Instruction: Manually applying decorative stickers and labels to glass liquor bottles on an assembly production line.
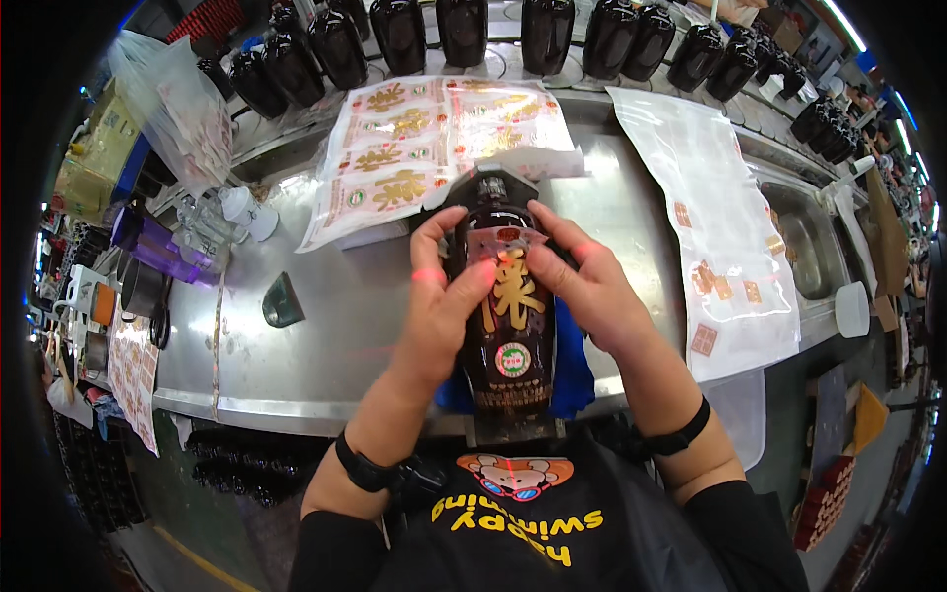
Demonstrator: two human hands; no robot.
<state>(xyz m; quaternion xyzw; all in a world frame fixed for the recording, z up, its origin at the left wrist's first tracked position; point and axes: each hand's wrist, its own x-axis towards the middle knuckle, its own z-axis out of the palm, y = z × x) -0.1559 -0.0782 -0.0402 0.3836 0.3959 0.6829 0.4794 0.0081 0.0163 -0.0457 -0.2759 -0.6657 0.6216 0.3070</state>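
Observation:
A dark, glossy bottle [493, 345] lies tilted in front of me, its neck pointing away. On its face is a decal [515, 291] with a large gold character, a small red mark above and a round green-and-white emblem below. My left hand [449, 301] grips the bottle's left shoulder, its thumb pressing the decal's upper left. Opposite it, my right hand [589, 281] curves round the right shoulder, thumb on the decal's upper right. A blue cloth [574, 370] shows beneath the bottle. The undersides of my fingers are partly hidden.
Sheets of gold decals [395, 128] lie beyond the bottle. A dark green scraper-like piece [282, 300] rests on the metal table [335, 345]. At right, a white sheet [691, 178] bears brown squares, next to a sink [811, 242]. Several dark bottles [465, 30] line the back; a purple-and-clear container [163, 242] lies left.

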